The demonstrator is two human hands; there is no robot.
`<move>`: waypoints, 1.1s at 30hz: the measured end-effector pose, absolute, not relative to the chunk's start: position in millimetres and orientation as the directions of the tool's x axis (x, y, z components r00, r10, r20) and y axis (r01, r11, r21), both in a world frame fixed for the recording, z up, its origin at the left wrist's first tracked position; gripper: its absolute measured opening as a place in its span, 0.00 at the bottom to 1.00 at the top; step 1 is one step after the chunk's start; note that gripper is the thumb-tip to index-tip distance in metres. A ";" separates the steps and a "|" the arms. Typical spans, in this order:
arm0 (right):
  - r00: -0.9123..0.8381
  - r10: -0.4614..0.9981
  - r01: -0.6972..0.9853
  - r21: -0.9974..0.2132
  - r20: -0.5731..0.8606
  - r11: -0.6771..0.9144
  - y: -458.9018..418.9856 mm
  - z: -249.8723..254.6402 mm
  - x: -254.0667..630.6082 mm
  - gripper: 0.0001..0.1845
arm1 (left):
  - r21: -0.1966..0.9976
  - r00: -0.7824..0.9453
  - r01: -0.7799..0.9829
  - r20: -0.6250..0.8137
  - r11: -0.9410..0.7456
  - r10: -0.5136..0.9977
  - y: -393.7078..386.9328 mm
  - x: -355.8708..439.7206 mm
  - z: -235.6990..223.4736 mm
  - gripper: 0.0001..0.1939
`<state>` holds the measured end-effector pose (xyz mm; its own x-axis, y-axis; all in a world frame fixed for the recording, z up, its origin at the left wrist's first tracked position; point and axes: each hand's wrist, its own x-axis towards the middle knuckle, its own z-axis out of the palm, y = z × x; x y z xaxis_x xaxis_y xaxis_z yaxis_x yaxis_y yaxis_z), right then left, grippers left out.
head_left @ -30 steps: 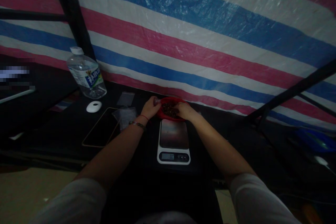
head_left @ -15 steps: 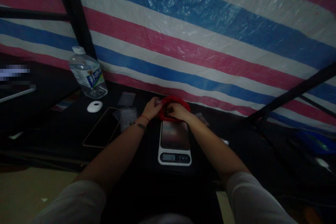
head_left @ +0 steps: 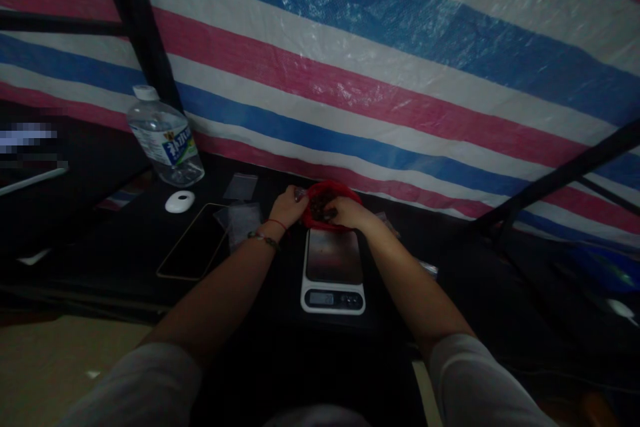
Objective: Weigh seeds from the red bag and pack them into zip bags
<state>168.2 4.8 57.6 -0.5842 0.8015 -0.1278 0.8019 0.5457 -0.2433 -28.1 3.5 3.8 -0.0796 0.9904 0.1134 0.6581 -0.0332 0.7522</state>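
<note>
A red, round-rimmed container (head_left: 345,188) holds many small dark brown pieces (head_left: 320,204), too dim to name. My right hand (head_left: 351,213) reaches into it from the right, fingers closed around some of the pieces. At its left rim, my left hand (head_left: 290,207) is closed on a small clear plastic bag (head_left: 299,194), mostly hidden by the fingers. Just in front of the container sits a white kitchen scale (head_left: 334,260) with a bare metal plate and a small display, its digits unreadable.
Clear plastic bags (head_left: 244,221) lie left of my left wrist, beside a dark phone (head_left: 193,243). Farther left are a white oval case (head_left: 180,201) and a large clear bottle (head_left: 167,140). Another small bag (head_left: 389,223) lies behind my right forearm. Striped sheeting (head_left: 350,93) hangs behind the table.
My right hand has shifted slightly right inside the red container, and more of the brown pieces show. My left hand stays at the rim with the bag.
</note>
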 end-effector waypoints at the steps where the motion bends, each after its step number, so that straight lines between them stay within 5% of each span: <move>1: -0.571 0.814 0.804 -0.273 -0.106 0.528 4.0 53.6 165.9 0.15 | 0.751 -0.070 0.659 0.106 -0.034 0.992 3.0 -27.2 4.2 0.22; 7: -0.461 0.887 0.819 -0.393 -0.018 0.418 -0.3 36.9 152.6 0.13 | 0.783 -0.048 0.620 0.108 -0.055 0.993 3.5 -26.8 2.4 0.20; 14: -0.518 0.853 0.741 -0.465 0.064 0.485 0.4 35.5 150.1 0.13 | 0.841 -0.041 0.527 0.172 -0.125 0.984 5.1 -24.9 -3.7 0.19; 23: -0.347 0.934 0.676 -0.667 0.089 0.315 6.2 18.8 154.0 0.16 | 0.849 0.043 0.463 0.264 -0.253 0.964 5.8 -25.2 -5.7 0.20; 29: -0.403 0.908 0.606 -0.709 0.116 0.360 9.6 14.3 158.0 0.19 | 0.880 0.000 0.419 0.246 -0.224 0.969 7.6 -26.0 -8.1 0.19; 33: -0.266 0.947 0.630 -0.711 0.180 0.312 10.0 11.5 162.3 0.21 | 0.895 -0.007 0.391 0.236 -0.215 0.972 5.7 -25.2 -7.1 0.21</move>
